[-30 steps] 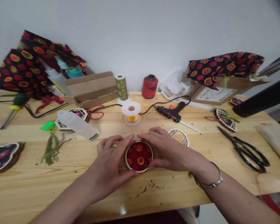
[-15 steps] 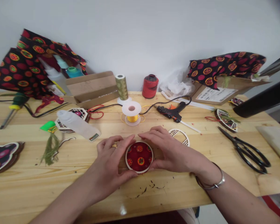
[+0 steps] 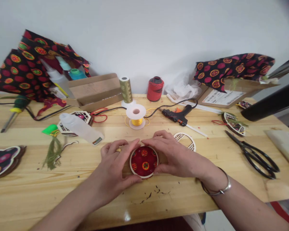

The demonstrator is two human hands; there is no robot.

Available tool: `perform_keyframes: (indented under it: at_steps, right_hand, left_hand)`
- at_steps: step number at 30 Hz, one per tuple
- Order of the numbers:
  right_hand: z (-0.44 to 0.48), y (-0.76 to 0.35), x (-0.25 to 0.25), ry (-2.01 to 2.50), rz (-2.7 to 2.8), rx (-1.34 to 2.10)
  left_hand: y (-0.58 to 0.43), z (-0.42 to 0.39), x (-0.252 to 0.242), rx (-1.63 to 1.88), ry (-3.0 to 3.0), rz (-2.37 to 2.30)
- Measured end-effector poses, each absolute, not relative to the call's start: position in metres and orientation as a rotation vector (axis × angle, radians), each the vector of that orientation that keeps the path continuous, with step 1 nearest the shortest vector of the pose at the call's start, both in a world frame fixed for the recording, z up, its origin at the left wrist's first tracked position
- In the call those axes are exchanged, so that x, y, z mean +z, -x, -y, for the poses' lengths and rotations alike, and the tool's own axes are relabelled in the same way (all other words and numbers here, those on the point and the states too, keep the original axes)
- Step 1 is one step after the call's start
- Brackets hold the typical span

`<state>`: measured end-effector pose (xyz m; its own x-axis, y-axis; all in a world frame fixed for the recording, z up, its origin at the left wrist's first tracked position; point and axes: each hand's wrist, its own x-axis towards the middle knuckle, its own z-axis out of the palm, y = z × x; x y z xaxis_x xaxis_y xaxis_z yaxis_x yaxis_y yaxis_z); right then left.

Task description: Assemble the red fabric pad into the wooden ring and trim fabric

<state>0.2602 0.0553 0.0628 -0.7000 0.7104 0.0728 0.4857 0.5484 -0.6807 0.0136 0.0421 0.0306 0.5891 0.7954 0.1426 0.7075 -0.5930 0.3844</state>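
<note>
A round wooden disc covered in red patterned fabric (image 3: pixel 144 161) lies flat on the wooden table (image 3: pixel 62 186) in front of me. My left hand (image 3: pixel 114 168) curls around its left rim, fingers pressed to the edge, a ring on one finger. My right hand (image 3: pixel 174 157) wraps the right rim the same way, and a silver bangle sits on that wrist. The fingertips of both hands nearly meet at the disc's far edge. A white openwork wooden half-round (image 3: pixel 186 140) lies just beyond my right hand.
A yellow cord spool (image 3: pixel 135 116), green-gold thread cone (image 3: pixel 125 89), red thread spool (image 3: pixel 155 88) and black glue gun (image 3: pixel 176 116) stand behind. A clear squeeze bottle (image 3: pixel 80 129) lies left, black scissors (image 3: pixel 254 154) right. Patterned fabric and cardboard boxes line the wall.
</note>
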Motion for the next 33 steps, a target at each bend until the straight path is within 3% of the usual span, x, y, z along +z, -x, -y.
perform_keyframes:
  at_steps: [33]
  right_hand:
    - [-0.055,-0.260,0.062,1.040,2.549,0.822]
  left_hand:
    - [-0.014,-0.043,0.024,0.464,-2.484,-1.223]
